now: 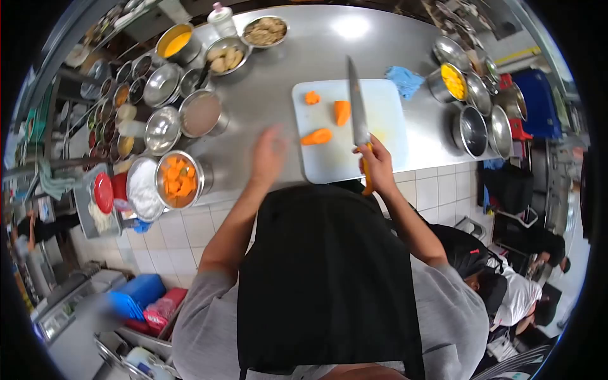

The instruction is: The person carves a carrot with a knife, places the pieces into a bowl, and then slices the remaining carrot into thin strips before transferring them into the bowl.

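Note:
My right hand (376, 163) is closed around the yellow handle of a large knife (357, 104), its blade pointing away from me over a white cutting board (389, 130). Three orange vegetable pieces lie on the board: a small chunk (312, 97) at the upper left, a thick piece (342, 113) beside the blade, and a longer piece (316, 137) at the left edge. My left hand (270, 154) is left of the board, above the steel table (253, 95); motion smears its fingers, so its hold cannot be made out.
At the left stand several metal bowls, one with orange chunks (179, 180), one with white powder (145, 189). A blue cloth (405, 82) lies right of the board, near a pot of yellow pieces (448, 83) and several empty bowls. Other people are at the lower right.

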A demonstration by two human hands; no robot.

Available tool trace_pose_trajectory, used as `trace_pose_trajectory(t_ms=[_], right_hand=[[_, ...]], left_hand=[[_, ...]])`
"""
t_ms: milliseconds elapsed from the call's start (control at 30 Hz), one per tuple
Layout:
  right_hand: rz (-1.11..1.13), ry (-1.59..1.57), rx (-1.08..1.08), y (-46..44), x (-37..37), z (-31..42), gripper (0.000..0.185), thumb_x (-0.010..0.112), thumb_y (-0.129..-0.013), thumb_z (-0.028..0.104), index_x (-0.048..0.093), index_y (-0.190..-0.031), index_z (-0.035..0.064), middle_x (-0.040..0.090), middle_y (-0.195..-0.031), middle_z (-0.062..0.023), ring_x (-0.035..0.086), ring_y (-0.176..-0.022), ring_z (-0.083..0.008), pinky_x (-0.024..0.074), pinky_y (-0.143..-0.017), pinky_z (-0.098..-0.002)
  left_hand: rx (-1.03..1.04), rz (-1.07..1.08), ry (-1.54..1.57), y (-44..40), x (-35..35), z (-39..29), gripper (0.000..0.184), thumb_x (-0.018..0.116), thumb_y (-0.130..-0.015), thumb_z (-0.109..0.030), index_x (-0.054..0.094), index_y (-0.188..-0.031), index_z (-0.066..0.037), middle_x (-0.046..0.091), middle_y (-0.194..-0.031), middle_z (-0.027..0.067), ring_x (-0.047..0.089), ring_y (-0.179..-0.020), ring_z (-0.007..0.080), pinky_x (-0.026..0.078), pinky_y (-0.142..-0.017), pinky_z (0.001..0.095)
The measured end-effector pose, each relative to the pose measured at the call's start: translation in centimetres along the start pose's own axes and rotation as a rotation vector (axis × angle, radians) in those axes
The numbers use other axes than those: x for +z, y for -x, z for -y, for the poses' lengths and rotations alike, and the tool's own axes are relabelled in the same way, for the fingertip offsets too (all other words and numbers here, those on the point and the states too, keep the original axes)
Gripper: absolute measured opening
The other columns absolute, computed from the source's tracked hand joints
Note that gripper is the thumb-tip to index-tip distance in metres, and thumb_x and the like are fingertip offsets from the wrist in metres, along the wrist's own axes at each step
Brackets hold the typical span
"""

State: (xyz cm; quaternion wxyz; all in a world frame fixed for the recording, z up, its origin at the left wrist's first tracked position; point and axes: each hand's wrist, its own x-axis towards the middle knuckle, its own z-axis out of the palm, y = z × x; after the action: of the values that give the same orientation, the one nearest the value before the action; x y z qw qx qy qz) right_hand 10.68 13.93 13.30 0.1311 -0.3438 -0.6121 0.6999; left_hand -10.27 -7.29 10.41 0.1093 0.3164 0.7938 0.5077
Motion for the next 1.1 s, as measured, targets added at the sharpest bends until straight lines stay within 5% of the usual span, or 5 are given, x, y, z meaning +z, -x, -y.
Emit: trace_pose_trajectory(t_ms=[100,167,300,900,1100], right_hand=[[-0.259,0.043,0.027,3.1,-5.4,-2.5,0.044,0.055,-0.104,0.014,0.048,-0.145,0.0008,0.069,-0.091,-0.0104,0.053,-0.052,-0.0078,0.0451,-0.045,-0.0241],[-0.293,0.044,0.064,5.4,-8.8,-5.0,0.045,0.055,-0.104,0.015,0.048,-0.145,0.0013,0.069,-0.090,-0.0110,0.054,-0.053,-0.0082,0.0454,-0.045,-0.0245],[-0.286,-0.045,0.216,9.6,-13.5,-9.8,0.045,0.058,-0.103,0.018,0.048,-0.145,0.0032,0.070,-0.090,-0.0112,0.054,-0.052,-0.0095,0.0455,-0.045,-0.0256],[0.321,-0.102,0.376,3.6,-19.3,-11.7,0.049,0.059,-0.102,0.018,0.048,-0.148,0.0059,0.071,-0.091,-0.0051,0.053,-0.055,-0.0083,0.0436,-0.047,-0.0221],[0.477,0.047,0.235,1.4,-15.6,-5.1,0.050,0.061,-0.102,0.018,0.048,-0.148,0.0047,0.071,-0.090,-0.0040,0.053,-0.057,-0.0066,0.0440,-0.050,-0.0215]], left_hand=[[-0.004,0.516,0.175,-1.1,9.7,-2.9,0.040,0.068,-0.092,-0.013,0.061,-0.130,-0.003,0.063,-0.128,0.0148,0.064,-0.110,0.0282,0.050,-0.099,0.0380],[0.137,0.570,0.016,-1.8,15.6,-2.7,0.047,0.069,-0.089,-0.014,0.058,-0.133,-0.002,0.059,-0.131,0.0180,0.059,-0.118,0.0332,0.049,-0.102,0.0407],[0.019,0.586,-0.133,-2.9,23.0,-3.6,0.053,0.070,-0.086,-0.013,0.054,-0.135,-0.002,0.054,-0.133,0.0222,0.053,-0.124,0.0376,0.047,-0.104,0.0432],[-0.188,0.168,0.063,-0.7,28.6,-3.9,0.026,0.073,-0.076,0.000,0.060,-0.099,-0.004,0.060,-0.103,0.0184,0.060,-0.099,0.0384,0.052,-0.089,0.0430],[-0.133,-0.086,0.079,-0.8,19.6,-7.2,0.028,0.077,-0.079,0.000,0.063,-0.102,-0.004,0.062,-0.100,0.0114,0.067,-0.087,0.0238,0.056,-0.080,0.0338]])
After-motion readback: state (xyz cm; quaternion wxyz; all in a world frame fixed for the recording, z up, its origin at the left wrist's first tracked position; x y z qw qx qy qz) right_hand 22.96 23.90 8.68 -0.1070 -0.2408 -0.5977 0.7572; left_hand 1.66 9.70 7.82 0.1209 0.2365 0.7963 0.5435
